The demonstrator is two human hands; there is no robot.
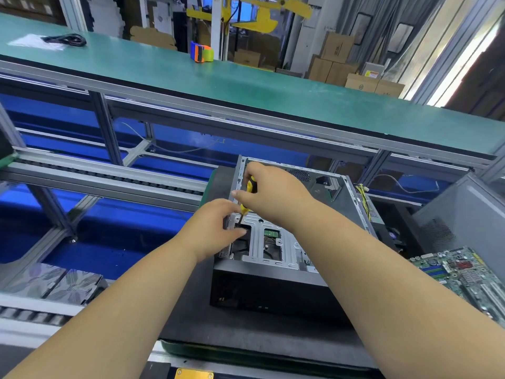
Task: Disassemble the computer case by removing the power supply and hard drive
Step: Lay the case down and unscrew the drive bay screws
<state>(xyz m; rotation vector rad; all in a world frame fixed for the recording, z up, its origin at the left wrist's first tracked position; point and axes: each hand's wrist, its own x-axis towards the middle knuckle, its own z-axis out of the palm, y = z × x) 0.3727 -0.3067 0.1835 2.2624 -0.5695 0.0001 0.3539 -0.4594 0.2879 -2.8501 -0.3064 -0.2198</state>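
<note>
An open computer case [273, 280] lies on a dark mat, its black front towards me. Inside it a silver drive cage [257, 242] shows a green board through a cutout. My right hand [269, 191] grips a yellow and black screwdriver [247, 196] held nearly upright, its tip down at the cage's left part. My left hand [216, 225] rests on the cage's left edge with its fingers curled beside the screwdriver shaft. The tip itself and whatever it touches are hidden by my left fingers. A power supply with yellow wires [364, 199] sits beyond the case's right wall.
A green motherboard [461, 274] lies at the right, with a grey case panel [464, 214] behind it. Metal parts in shiny bags [54, 280] lie at the left. A green bench [246, 86] behind carries a tape dispenser [201, 53] and a black cable [68, 39].
</note>
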